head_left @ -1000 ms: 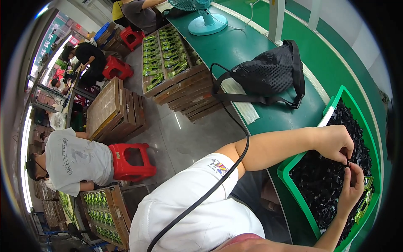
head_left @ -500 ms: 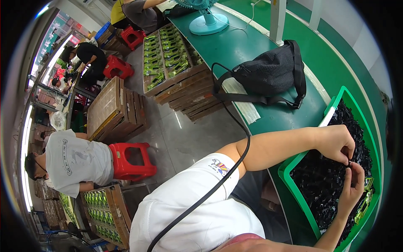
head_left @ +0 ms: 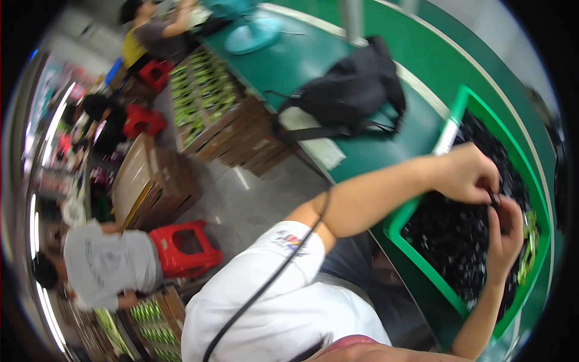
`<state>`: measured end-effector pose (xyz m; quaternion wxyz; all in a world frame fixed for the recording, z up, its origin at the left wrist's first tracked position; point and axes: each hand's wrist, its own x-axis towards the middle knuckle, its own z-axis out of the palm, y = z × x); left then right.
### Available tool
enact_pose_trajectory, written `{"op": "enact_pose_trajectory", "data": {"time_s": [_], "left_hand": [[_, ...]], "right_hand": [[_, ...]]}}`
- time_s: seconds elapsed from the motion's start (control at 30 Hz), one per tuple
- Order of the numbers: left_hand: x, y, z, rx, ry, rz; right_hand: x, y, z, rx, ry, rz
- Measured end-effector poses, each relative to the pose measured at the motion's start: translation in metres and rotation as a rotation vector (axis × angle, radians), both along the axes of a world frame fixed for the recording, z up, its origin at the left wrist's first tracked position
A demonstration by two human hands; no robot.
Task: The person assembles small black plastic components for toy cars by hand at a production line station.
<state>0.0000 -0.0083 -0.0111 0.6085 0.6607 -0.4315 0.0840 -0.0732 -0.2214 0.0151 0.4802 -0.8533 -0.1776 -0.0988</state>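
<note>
Here the person's two hands met over a green crate (head_left: 422, 274) filled with small black parts (head_left: 449, 241), which stood at the near edge of the green table (head_left: 374, 151), within easy reach of both arms. The left hand (head_left: 464, 175) came in across the crate rim and its fingers were pinched closed on a small black piece (head_left: 493, 198). The right hand (head_left: 505, 226) rose from below, its fingers curled shut against the same piece, so the two hands seemed to work it between them just above the heap. The piece was too small and blurred to tell its shape. A black cable (head_left: 265, 283) hung down across the person's white shirt (head_left: 283, 314).

Further along the table lay a black bag (head_left: 350, 96), pushed back from the crate, with a flat white sheet (head_left: 319, 151) partly under it. Beyond that stood a teal fan base (head_left: 253, 36). On the floor to the left sat a red stool (head_left: 184, 247) with a person in a grey shirt (head_left: 102, 265) beside it, and wooden crates (head_left: 157, 181) holding rows of green items (head_left: 199, 102) stood stacked near the table, presumably kept close for the workers there.
</note>
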Motion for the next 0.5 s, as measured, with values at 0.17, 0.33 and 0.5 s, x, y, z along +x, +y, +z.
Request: {"op": "enact_pose_trajectory", "data": {"time_s": [0.17,0.33,0.5], "left_hand": [[-0.005,0.014,0.006,0.096,0.058,0.025],[-0.012,0.010,0.016,0.174,0.113,0.005],[-0.011,0.006,0.011,0.145,0.129,0.009]], "right_hand": [[0.003,0.021,0.012,-0.032,-0.065,0.017],[-0.001,0.008,0.011,-0.046,-0.106,0.019],[-0.002,0.004,0.008,0.002,-0.070,0.026]]}}
